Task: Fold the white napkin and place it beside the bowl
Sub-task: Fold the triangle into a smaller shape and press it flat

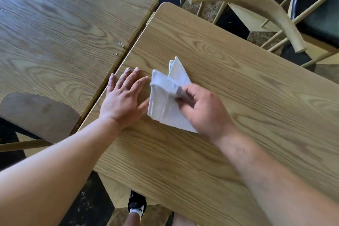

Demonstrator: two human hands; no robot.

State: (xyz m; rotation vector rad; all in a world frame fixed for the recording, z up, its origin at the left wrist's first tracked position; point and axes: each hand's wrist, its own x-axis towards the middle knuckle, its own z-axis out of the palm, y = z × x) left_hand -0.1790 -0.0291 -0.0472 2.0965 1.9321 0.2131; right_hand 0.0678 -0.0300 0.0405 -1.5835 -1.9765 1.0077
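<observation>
The white napkin (166,99) lies partly folded on the right-hand wooden table (238,97), with one pointed corner sticking out toward the far side. My right hand (203,112) pinches a raised layer of the cloth between thumb and fingers. My left hand (124,97) rests flat on the table just left of the napkin, fingers spread, thumb tip touching the cloth's left edge. No bowl is in view.
A second wooden table (64,33) stands to the left, split from this one by a narrow gap. Wooden chairs with dark seats (315,14) stand at the far right. A dark chair seat (36,113) sits at the lower left. Checkered floor shows below.
</observation>
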